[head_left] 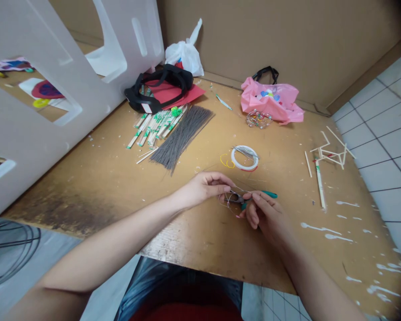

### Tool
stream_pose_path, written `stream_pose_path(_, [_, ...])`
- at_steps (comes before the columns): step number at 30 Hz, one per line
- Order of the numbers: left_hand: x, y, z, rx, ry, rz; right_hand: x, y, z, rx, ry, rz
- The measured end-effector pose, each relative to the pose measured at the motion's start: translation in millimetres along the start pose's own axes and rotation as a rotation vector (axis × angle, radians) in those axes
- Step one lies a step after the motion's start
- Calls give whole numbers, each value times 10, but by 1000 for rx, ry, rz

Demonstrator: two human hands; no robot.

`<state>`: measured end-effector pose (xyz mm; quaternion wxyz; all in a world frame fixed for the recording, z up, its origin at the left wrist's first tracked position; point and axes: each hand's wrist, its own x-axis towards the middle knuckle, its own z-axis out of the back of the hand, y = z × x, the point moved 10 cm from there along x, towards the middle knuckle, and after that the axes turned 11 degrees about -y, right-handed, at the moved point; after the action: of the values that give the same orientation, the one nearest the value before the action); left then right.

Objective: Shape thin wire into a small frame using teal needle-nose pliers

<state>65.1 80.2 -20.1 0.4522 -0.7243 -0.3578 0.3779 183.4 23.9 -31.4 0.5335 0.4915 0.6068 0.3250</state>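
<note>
My left hand (205,189) pinches a thin wire (241,189) between thumb and fingertips, low over the table. My right hand (265,214) has its fingers closed on the same wire a little to the right. Below the fingertips hangs a small bent wire shape (226,203) with tiny pink bits on it; its full outline is hard to make out. Between and under my hands lies a hand tool with green handles (270,194), probably pliers, its middle partly covered by my right fingers.
Beyond my hands lies a white ring (233,157) with wires across it. A bundle of grey wires (183,136), wrapped chopsticks (147,129) and a black headset (142,96) sit left. A pink bag (292,104) stands behind, a stick frame (334,156) right.
</note>
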Motion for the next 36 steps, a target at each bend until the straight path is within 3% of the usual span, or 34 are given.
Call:
stream_pose_path(6, [-28,57,-21,-204,-41,79,29,53,130,86,-122,66])
stream_pose_path(15, [-56,64,-81,-198,-6,56,-7,148,225,83,-240,168])
stream_pose_path(22, [-34,76,-30,-176,-32,66,6,116,197,65,-200,156])
stream_pose_path(28, [-4,38,68,-123,-92,21,-16,61,94,-95,-106,167])
stream_pose_path(36, [-20,32,-1,6,-47,-7,-16,72,111,-106,-118,202])
